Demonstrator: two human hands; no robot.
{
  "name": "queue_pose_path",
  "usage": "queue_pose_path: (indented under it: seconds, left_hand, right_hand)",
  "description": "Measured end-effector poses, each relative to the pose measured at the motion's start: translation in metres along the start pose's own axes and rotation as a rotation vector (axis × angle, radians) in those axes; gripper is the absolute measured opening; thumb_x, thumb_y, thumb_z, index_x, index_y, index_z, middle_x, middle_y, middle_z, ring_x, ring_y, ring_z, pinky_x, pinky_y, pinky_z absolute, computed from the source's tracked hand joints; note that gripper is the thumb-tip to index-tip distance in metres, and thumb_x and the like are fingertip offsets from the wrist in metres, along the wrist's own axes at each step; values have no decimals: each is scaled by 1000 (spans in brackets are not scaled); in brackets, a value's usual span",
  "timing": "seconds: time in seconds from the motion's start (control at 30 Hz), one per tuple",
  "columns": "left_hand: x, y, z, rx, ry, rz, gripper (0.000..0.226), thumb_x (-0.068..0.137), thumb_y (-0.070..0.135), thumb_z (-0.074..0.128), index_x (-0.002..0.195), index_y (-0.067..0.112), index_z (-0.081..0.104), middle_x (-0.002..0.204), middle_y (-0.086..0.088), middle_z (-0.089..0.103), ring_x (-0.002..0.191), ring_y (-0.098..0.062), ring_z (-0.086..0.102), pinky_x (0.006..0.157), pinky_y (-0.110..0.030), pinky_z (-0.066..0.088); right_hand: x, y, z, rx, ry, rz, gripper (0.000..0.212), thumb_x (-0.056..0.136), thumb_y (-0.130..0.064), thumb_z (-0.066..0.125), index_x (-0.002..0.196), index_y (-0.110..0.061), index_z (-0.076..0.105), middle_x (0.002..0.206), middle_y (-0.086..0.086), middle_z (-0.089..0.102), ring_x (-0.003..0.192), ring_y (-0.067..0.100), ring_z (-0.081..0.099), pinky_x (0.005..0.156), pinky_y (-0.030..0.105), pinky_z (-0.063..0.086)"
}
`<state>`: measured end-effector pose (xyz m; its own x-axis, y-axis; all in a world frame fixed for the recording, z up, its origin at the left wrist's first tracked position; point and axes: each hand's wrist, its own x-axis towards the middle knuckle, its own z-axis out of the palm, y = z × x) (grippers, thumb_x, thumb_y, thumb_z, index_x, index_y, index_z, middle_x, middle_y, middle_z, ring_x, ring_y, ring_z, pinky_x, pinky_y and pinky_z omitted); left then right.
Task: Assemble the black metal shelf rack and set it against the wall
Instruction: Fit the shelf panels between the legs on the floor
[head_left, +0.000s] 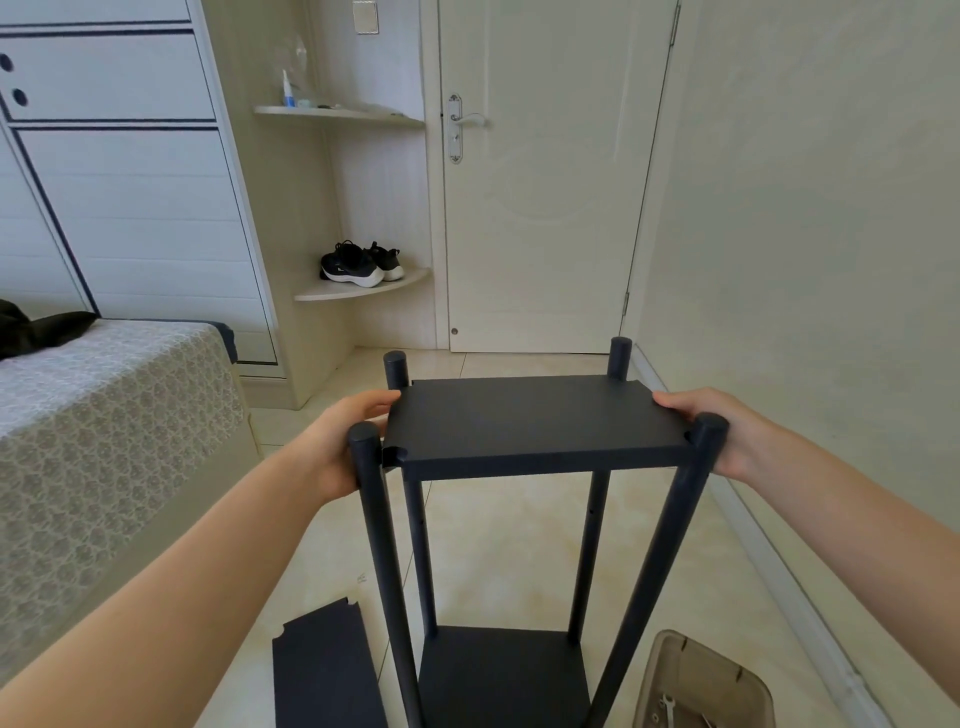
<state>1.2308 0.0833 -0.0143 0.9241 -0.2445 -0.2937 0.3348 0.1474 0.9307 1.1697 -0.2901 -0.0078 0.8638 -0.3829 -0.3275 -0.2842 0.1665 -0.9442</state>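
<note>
— How are the hands placed?

— Both bare arms reach forward. The left hand grips the left end of the top shelf, with its palm against the side and its fingers lapped over the upper face. The right hand holds the opposite end the same way, fingertips on top.

— And where is the rack?

— The rack stands upright on the tiled floor straight in front of the person. The bed is to its left and the wall to its right, and it touches neither. A closed door is beyond it.

— What does it look like?

— It is matte black, with four round posts whose capped tops poke above the top shelf. That shelf is notched at the corners to fit round the posts. A lower shelf sits between the posts near the bottom, and small holes show in the two far posts.

— Is anything lying loose?

— A black panel with notched corners lies flat on the floor just left of the rack. A beige tray on the right has a small wrench in it.

— What can't you see?

— Both thumbs are hidden behind the near posts. The rack's feet and the near ends of the panel and tray are cut off at the bottom. I cannot tell whether the top shelf is fastened.
</note>
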Motion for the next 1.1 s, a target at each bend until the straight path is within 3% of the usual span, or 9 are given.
queue_pose_path:
  seconds: [0.3,0.5,0.67,0.8,0.9,1.0,1.1]
  left_hand:
    - [-6,-18,-2,-116,20,58,29,90,28,67,110,7,67,88,-12,77,68,-22,74,56,-29,60]
    - [-18,-23,13,-182,110,66,21,94,17,62,111,6,60,97,-17,70,77,-29,70,54,-33,61]
    - [-18,-25,20,-243,176,68,25,95,11,58,119,9,62,109,-15,66,87,-29,65,58,-33,62]
    - [-16,-29,18,-250,209,103,15,94,12,60,107,14,67,101,-10,68,84,-25,66,52,-28,58]
    - [-14,-33,17,-230,194,115,12,93,13,60,102,15,68,97,-8,69,84,-25,65,62,-31,57]
    - [-11,-37,13,-184,210,99,18,94,11,56,109,10,65,105,-14,64,92,-31,60,78,-38,53]
    - [-8,-42,8,-149,224,92,16,98,12,52,110,7,61,107,-16,60,93,-32,57,78,-39,52]
  right_hand:
    - [4,8,1,114,5,-1,22,89,-16,66,105,-1,64,66,9,73,55,21,71,44,29,54]
    - [-4,9,12,129,18,-19,28,89,-15,67,111,0,61,87,12,68,61,22,70,44,27,53]
    - [-11,12,14,147,7,-46,28,89,-13,67,112,2,60,73,10,71,54,20,71,42,26,52]
    - [-14,13,15,127,4,-28,34,91,-13,64,121,3,58,84,12,69,69,25,69,44,27,54]
    - [-13,17,14,117,8,-4,40,91,-14,64,126,3,56,90,13,67,76,26,67,50,31,55]
    - [-12,21,14,119,-13,10,42,92,-15,64,129,3,56,95,13,67,79,27,67,57,35,54]
    - [-10,25,14,118,-24,13,45,91,-17,66,131,1,56,108,15,67,86,29,66,65,38,52]
